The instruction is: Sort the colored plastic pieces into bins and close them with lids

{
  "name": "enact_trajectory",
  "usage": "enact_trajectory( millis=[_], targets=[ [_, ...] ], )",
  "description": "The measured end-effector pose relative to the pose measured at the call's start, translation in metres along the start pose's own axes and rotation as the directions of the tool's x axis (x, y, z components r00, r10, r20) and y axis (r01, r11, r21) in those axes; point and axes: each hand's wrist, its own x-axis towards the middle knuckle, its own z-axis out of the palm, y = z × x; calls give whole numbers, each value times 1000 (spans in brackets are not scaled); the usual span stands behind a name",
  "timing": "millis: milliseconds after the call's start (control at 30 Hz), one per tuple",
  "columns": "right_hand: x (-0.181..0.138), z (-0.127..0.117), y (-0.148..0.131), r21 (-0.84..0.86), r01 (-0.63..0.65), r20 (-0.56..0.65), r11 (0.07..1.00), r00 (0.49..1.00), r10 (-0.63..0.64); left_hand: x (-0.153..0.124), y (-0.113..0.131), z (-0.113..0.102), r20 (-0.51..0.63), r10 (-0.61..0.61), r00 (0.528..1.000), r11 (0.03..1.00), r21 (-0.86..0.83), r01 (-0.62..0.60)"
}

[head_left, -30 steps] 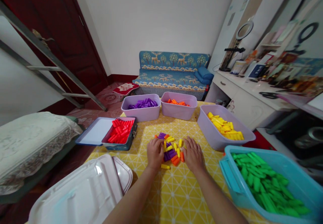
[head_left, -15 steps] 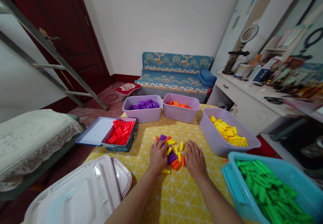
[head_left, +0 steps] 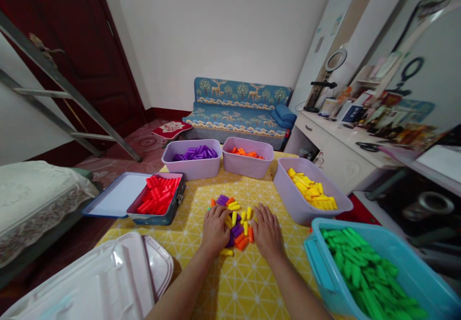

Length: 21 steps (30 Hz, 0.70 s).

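Observation:
A loose pile of small coloured plastic pieces lies on the yellow patterned tablecloth (head_left: 266, 281), between my two hands. In it are purple pieces (head_left: 236, 229), yellow pieces (head_left: 246, 227) and orange pieces (head_left: 241, 242). My left hand (head_left: 216, 228) rests palm down over the pile's left side, its fingers extended and hiding some pieces. At the right edge, my right hand (head_left: 267, 231) lies flat with fingers apart, its thumb close to an orange piece. Neither hand grips anything that I can see.
Around the pile stand a purple-piece bin (head_left: 190, 168), an orange-piece bin (head_left: 248, 167), a yellow-piece bin (head_left: 288, 200), a turquoise green-piece bin (head_left: 326, 267) and a hinged box of red pieces (head_left: 154, 218). White lids (head_left: 108, 276) lie front left. A sofa (head_left: 237, 113) is behind.
The camera has turned slightly right, so the scene sits further left. Both hands stay at the pile; a few more yellow pieces and a bit of green show beside my left hand.

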Motion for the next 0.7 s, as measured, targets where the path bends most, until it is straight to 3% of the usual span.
enact_trajectory(
  millis=[433,567,700],
  targets=[
    [0,4,4,92,-7,-43,996,999,11,3,-9,7,-93,-72,993,991,-117,61],
    [4,5,12,317,18,-124,948,992,23,3,-12,9,-99,-88,991,985,-157,72],
    [18,-8,0,621,47,-190,782,977,92,3,-14,10,-89,-87,992,984,-162,71]
  ],
)
